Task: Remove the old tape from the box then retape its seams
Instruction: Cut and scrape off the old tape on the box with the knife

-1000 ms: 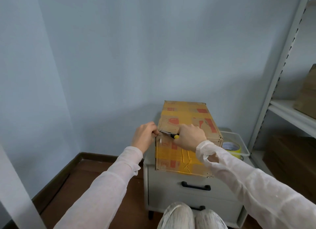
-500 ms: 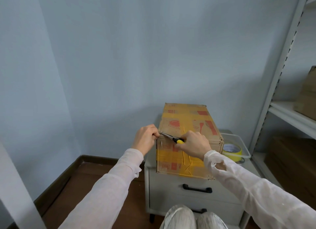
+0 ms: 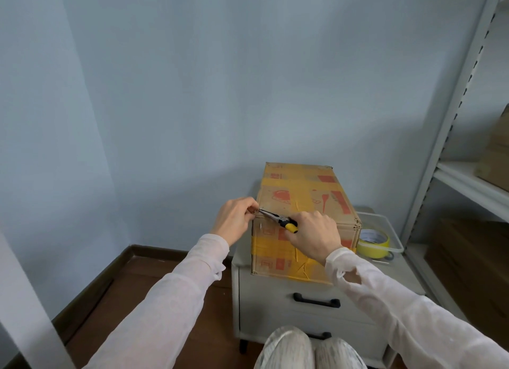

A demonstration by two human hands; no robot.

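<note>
Where yellow-handled metal pliers [image 3: 278, 219] cross centre frame, right hand [image 3: 314, 236] grips their handle; left hand [image 3: 234, 220], fingers curled, pinches yellow-taped brown cardboard box [image 3: 300, 192] corner.

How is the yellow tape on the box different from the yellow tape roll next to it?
The old tape lies flat in strips stuck across the box, while the tape roll is wound into a ring. The old tape looks wrinkled on the front; the tape roll looks smooth. The old tape sits on cardboard; the tape roll lies in a clear tray beside the box. Both are yellow.
</note>
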